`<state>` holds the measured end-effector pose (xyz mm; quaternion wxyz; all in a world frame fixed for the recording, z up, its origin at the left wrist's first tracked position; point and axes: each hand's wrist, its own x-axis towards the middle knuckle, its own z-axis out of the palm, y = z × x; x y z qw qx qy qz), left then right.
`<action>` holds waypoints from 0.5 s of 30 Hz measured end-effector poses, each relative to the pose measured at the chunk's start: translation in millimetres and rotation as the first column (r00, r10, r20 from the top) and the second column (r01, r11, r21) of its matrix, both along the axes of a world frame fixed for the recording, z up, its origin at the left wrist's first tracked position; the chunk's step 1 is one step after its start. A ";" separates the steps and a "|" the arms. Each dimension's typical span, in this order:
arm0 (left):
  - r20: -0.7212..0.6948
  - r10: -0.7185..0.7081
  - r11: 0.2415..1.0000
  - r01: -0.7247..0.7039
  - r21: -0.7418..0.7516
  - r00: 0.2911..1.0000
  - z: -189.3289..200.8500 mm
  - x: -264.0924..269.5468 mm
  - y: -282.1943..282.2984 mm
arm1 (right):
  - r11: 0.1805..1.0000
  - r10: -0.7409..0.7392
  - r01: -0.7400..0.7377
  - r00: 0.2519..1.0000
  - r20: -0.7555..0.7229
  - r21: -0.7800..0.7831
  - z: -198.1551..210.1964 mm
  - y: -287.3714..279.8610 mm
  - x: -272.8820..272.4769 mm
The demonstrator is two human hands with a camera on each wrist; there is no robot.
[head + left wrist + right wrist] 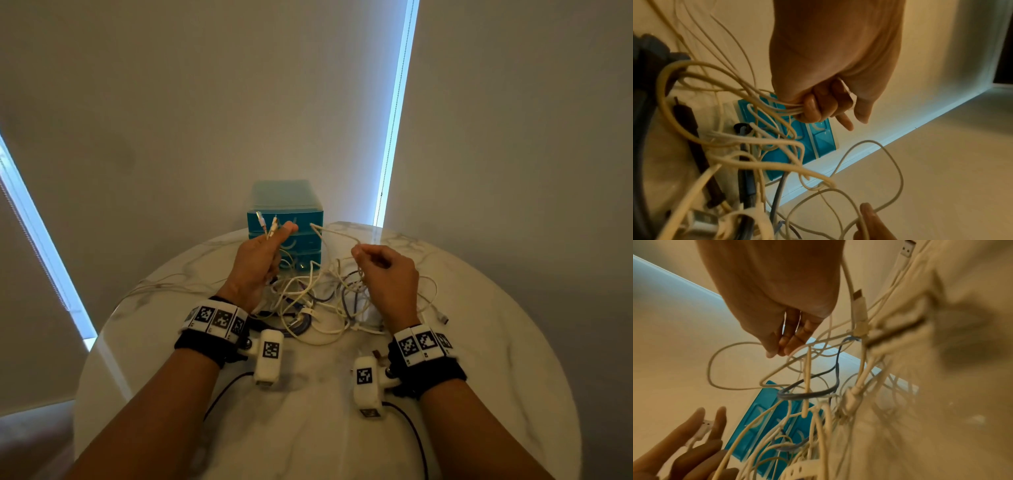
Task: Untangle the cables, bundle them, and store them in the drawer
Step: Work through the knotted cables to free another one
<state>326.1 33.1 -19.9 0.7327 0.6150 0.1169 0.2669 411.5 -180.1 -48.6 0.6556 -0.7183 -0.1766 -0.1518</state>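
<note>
A tangle of white, cream and grey-blue cables (318,298) lies on the round marble table (479,359), just in front of a teal drawer unit (286,219). My left hand (263,253) is raised above the pile and grips several white cable strands (777,107) in curled fingers, with two plug ends (267,222) sticking up past the thumb. My right hand (380,267) pinches one thin white cable (731,353) between thumb and fingertips, lifted off the heap. The drawers of the unit (764,426) look closed.
A thin cable (164,286) trails off the pile toward the table's left edge, and a USB plug (444,320) lies at the right of the heap. Pale blinds hang behind the table. Black wrist-camera leads (411,431) cross the near tabletop.
</note>
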 end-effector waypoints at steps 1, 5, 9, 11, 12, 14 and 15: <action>-0.020 -0.005 0.998 0.006 0.060 1.000 3.6 -3.4 -3.4 | 0.999 0.002 -0.002 1.000 -0.005 0.042 1.6 -2.0 -0.4; -0.098 -0.095 0.929 0.124 0.349 0.991 17.8 -16.1 -22.1 | 0.998 -0.003 0.003 1.000 0.008 0.059 8.3 -6.5 -2.0; -0.144 -0.155 0.886 0.202 0.417 0.977 17.9 -19.3 -28.7 | 0.996 0.072 -0.073 0.997 0.024 0.058 17.3 -5.0 -8.3; -0.131 -0.118 0.905 0.161 0.394 0.984 20.1 -20.1 -29.6 | 0.993 0.114 -0.115 0.992 0.057 0.008 18.6 -1.6 -11.0; -0.115 -0.104 0.925 0.139 0.354 0.988 19.9 -18.6 -29.4 | 0.991 0.131 -0.130 0.989 0.073 -0.018 18.2 0.3 -11.8; -0.063 -0.082 0.959 0.096 0.266 0.995 18.5 -15.3 -30.3 | 0.988 0.151 -0.146 0.984 0.090 -0.052 16.6 4.6 -12.7; -0.037 -0.066 0.969 0.073 0.235 0.997 18.5 -13.6 -31.0 | 0.987 0.154 -0.149 0.984 0.094 -0.063 15.6 5.4 -12.3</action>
